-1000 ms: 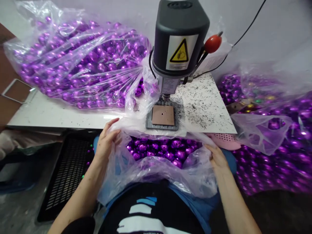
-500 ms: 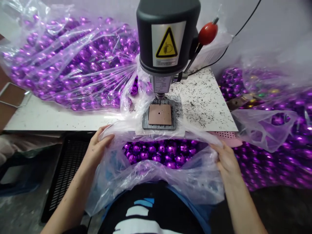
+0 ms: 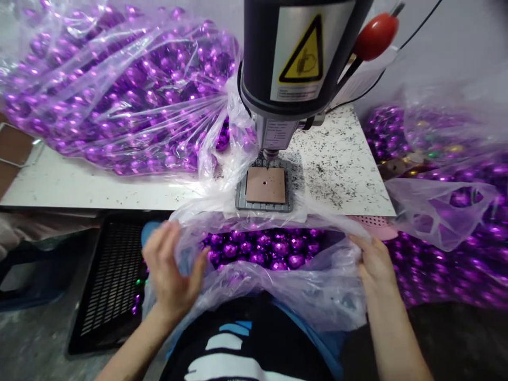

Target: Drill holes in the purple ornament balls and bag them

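Observation:
An opened clear plastic bag (image 3: 317, 288) spreads between my lap and the table edge, with shiny purple faceted balls (image 3: 264, 248) inside. My right hand (image 3: 375, 262) pinches the bag's right rim. At its left side is my left hand (image 3: 172, 270), slightly blurred, with thumb and fingers apart; whether it touches the plastic is hard to tell. Just beyond the bag's mouth stands a small drill press (image 3: 273, 140), its bit above a brown square plate (image 3: 265, 185) with a hole in the middle.
Black shavings dot the white table (image 3: 349, 159). A large bag of purple balls (image 3: 130, 95) lies on its left half. More bagged purple balls (image 3: 448, 270) fill the right side. A black slatted crate (image 3: 107, 280) is at lower left, and a red-knobbed lever (image 3: 377, 37) juts from the press.
My left hand has let go of the bag's left rim and moved down and right, fingers opening. The right hand keeps its grip. The view has shifted slightly.

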`<state>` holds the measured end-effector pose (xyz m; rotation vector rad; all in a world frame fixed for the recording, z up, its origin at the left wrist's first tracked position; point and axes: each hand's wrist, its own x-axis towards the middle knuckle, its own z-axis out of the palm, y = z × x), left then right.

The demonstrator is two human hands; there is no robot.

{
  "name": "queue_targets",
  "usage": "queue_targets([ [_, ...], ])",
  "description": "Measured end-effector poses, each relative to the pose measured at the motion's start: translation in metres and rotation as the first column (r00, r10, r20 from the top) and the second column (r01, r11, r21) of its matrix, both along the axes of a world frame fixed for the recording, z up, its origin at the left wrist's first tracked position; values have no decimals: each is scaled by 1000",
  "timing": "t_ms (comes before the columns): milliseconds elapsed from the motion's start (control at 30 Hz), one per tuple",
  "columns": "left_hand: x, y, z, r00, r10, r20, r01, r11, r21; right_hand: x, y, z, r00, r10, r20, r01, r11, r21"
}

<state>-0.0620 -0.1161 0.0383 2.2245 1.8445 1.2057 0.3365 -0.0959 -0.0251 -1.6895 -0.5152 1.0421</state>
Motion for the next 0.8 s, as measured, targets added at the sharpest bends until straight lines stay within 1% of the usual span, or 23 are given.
queue_targets([
  [33,10,-4,-8,985,-168,-47,169,986,9,-2,0,2,1000,6,-17,-6,1000,-12],
  [67,20,-4,-18,927,-367,-74,364,930,-55,-5,-1,3,999,17,-43,-18,1000,-25],
  [100,30,-1,-31,839,-541,-62,519,830,-205,-7,-3,4,997,26,-68,-29,999,-31],
  [133,38,6,-46,781,-624,-15,579,733,-356,-8,-5,5,996,35,-82,-37,999,-31],
  [167,46,15,-61,769,-639,24,572,670,-472,-7,-7,4,996,32,-87,-34,999,-27],
  [200,52,26,-77,772,-634,31,542,633,-553,-5,-7,2,996,18,-82,-20,1000,-20],
  [233,59,37,-92,761,-648,19,519,592,-617,-1,-7,-2,998,-4,-70,3,1000,-14],
  [300,75,54,-119,710,-705,-9,498,510,-701,9,-4,-10,998,-51,-44,51,999,-5],
  [333,84,60,-130,685,-729,-9,501,480,-720,14,-2,-14,997,-66,-36,66,998,-6],
  [400,109,63,-149,642,-766,21,544,436,-717,23,2,-22,997,-72,-18,72,997,-8],
  [467,140,60,-167,599,-797,79,613,393,-685,28,5,-29,999,-54,6,54,998,-12],
  [500,156,57,-176,590,-800,110,636,377,-673,30,6,-32,999,-43,22,43,999,-13],
  [567,187,54,-192,602,-780,171,645,349,-680,32,8,-38,998,-28,64,29,999,-17],
  [633,209,54,-205,640,-745,190,608,338,-719,33,9,-45,994,-28,110,30,999,-19],
  [667,213,55,-209,654,-733,187,588,337,-736,33,9,-48,991,-28,130,31,999,-19],
  [700,213,56,-212,665,-725,180,570,337,-749,33,9,-50,989,-24,146,27,999,-19],
  [733,207,57,-214,671,-721,172,558,337,-759,33,8,-52,988,-15,156,18,1000,-20],
  [800,183,56,-215,671,-726,150,538,337,-772,31,7,-55,986,17,167,-13,1000,-26],
])
